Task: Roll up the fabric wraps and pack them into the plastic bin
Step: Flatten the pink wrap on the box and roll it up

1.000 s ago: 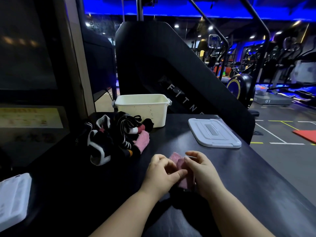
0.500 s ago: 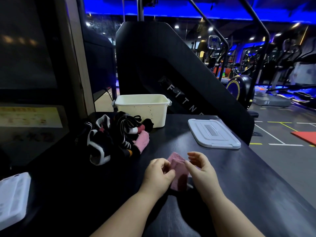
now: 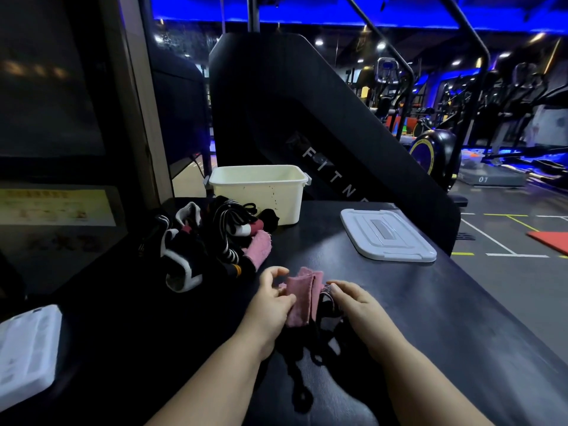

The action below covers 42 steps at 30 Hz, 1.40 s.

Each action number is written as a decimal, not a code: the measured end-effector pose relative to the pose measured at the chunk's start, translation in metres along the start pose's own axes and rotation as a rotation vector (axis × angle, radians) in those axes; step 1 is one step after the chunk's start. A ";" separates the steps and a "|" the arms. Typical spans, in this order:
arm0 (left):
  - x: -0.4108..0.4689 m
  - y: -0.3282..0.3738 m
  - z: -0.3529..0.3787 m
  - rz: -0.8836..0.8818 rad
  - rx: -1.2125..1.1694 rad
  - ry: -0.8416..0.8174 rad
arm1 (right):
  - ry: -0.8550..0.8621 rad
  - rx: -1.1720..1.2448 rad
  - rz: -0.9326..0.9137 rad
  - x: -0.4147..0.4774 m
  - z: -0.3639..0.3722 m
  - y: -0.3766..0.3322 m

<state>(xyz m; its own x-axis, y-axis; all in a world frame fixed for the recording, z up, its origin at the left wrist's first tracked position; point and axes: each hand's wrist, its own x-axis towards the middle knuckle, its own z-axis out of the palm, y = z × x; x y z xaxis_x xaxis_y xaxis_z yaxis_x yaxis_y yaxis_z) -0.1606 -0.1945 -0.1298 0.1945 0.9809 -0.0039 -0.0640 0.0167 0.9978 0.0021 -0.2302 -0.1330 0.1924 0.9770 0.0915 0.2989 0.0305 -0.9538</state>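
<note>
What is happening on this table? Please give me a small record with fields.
Place: black table in a gym
Left hand: pinches pink wrap at its left edge
Right hand: rests on the wrap's dark strap end
Pile of wraps: loose, touching the bin's front left
Plastic bin: lid off, bottom hidden
Lid: flat on table, right of bin
</note>
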 end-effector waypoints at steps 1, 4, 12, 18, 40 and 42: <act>-0.001 0.000 -0.001 -0.008 -0.018 -0.016 | 0.013 0.006 0.011 0.000 0.001 0.001; -0.004 0.000 -0.002 -0.007 -0.014 -0.026 | 0.028 0.053 0.047 0.002 0.001 0.007; -0.007 0.002 0.001 0.004 0.007 -0.003 | 0.051 0.239 0.063 -0.001 0.000 0.004; -0.005 0.008 -0.003 -0.017 -0.040 0.096 | 0.103 0.268 0.030 -0.003 -0.002 0.001; -0.007 0.014 -0.036 0.163 0.212 0.296 | 0.265 -0.356 -0.330 -0.009 0.002 0.003; -0.007 0.017 -0.037 0.170 0.265 0.324 | 0.262 -0.236 -0.314 -0.011 0.003 0.001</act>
<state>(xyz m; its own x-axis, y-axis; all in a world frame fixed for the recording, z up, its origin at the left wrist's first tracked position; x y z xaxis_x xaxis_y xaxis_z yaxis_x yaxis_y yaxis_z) -0.1997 -0.1943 -0.1151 -0.1158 0.9762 0.1833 0.1922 -0.1590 0.9684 -0.0022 -0.2405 -0.1357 0.2793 0.8413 0.4629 0.5786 0.2373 -0.7804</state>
